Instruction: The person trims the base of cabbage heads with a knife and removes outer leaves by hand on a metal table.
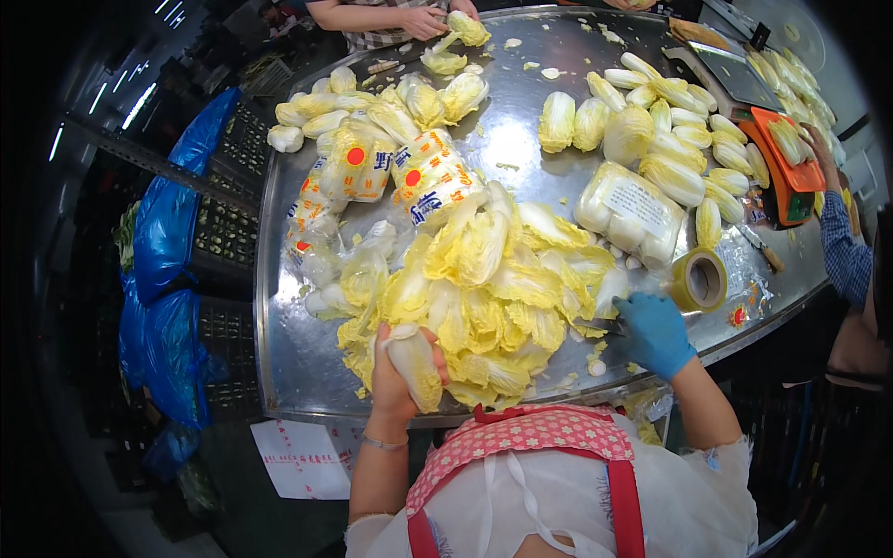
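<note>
My bare left hand point(391, 387) holds a small trimmed napa cabbage point(417, 366), its pale stem end tilted up and away from me. Gloved in blue, my right hand point(654, 336) is closed around a knife point(603, 325); the handle is mostly hidden by the fingers, and the blade points left toward the leaves. Between my hands spreads a big heap of loose yellow cabbage leaves point(488, 307) on the steel table point(516, 153). Small cut stem pieces point(596, 367) lie near the blade.
Printed bags of cabbages point(436, 178) stand behind the heap. A wrapped pack point(631, 213), a tape roll point(700, 279) and another knife point(764, 251) lie right. Small cabbages point(670, 139) pile beyond. A co-worker's hand point(816, 143) is at an orange scale point(785, 171); another person's hands point(425, 24) hold cabbage opposite.
</note>
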Available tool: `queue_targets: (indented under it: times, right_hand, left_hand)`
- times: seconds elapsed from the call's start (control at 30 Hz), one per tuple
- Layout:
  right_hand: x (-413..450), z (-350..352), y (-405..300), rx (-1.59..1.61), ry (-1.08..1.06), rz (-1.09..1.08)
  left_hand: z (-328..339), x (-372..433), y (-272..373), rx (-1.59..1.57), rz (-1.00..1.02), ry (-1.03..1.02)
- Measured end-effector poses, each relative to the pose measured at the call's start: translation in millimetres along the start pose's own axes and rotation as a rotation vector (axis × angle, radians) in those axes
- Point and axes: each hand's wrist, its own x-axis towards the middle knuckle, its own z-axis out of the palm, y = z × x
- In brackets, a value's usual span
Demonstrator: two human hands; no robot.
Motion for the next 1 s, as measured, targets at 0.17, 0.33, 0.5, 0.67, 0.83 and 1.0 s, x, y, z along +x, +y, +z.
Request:
queue_targets:
  times: [0.17,0.33,0.5,0.67,0.83,1.0]
  right_hand:
    - [-29.8,45.0,28.4,-0.129,0.14,0.156]
    - [-41.4,34.4,17.6,0.3,0.25,0.108]
    - [-17.1,8.5,-33.4,1.129,0.103,0.147]
    - [28.5,13.2,-106.6,1.235,0.158,0.133]
    - [48.4,33.9,-122.2,1.187,0.203,0.016]
    - [73.3,23.1,-97.5,1.343,0.107,0.327]
  left_hand:
    - [27.5,10.5,-6.4,0.059,0.068,-0.076]
    - [30.4,8.0,-5.6,0.432,0.093,-0.006]
    - [40.0,7.6,-20.3,0.672,0.024,0.081]
    - [48.0,14.8,-40.9,0.926,0.127,0.014]
    - [43.5,10.9,-41.9,0.855,0.16,-0.009]
    - [54.1,-0.4,-35.7,1.118,0.271,0.018]
